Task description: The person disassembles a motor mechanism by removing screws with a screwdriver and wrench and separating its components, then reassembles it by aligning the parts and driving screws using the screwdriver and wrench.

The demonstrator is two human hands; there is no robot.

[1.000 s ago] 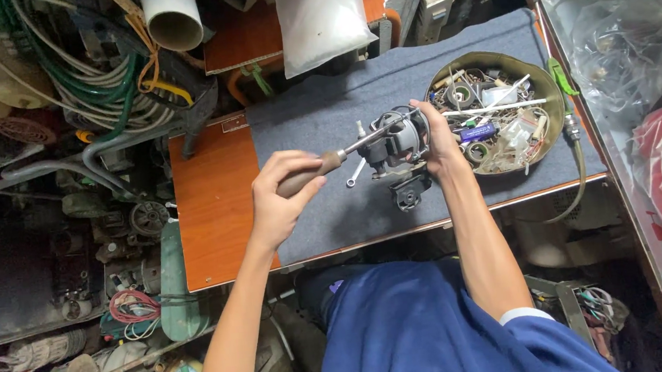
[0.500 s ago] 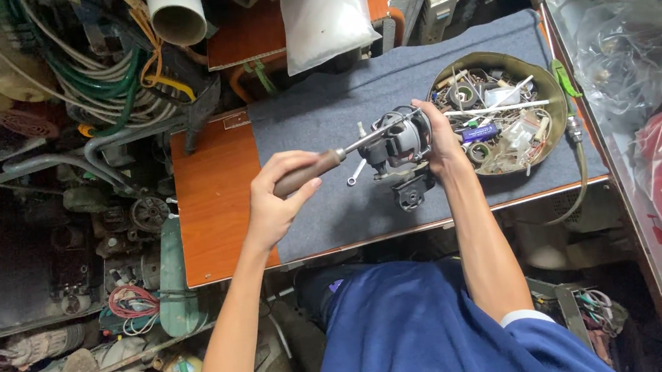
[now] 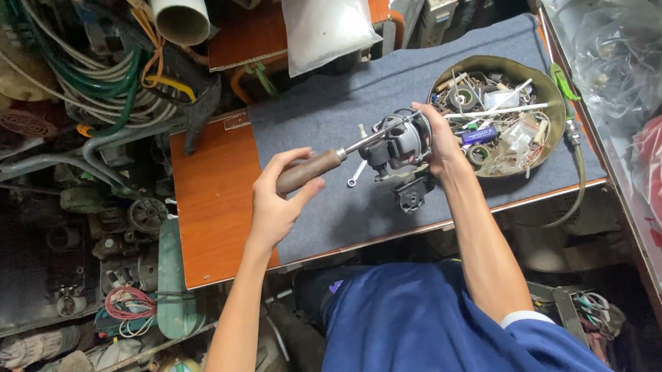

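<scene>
My left hand (image 3: 276, 199) grips the brown wooden handle of a screwdriver (image 3: 321, 165), its metal shaft reaching right into a small grey electric motor (image 3: 401, 143). My right hand (image 3: 441, 139) wraps the motor's right side and holds it just above the grey cloth (image 3: 324, 114) on the workbench. A small spanner (image 3: 356, 174) lies on the cloth under the shaft. A black part (image 3: 413, 194) sits below the motor.
A round green bowl (image 3: 551, 100) full of screws and small parts stands right of the motor. Bare orange tabletop (image 3: 215, 197) lies to the left. Coiled cables (image 3: 77, 65), a white pipe (image 3: 178, 10) and scrap crowd the left; plastic bags (image 3: 641, 43) fill the right.
My left hand's grip on the screwdriver handle has shifted, the fingers loosening and turning round it. The motor and my right hand stay in place.
</scene>
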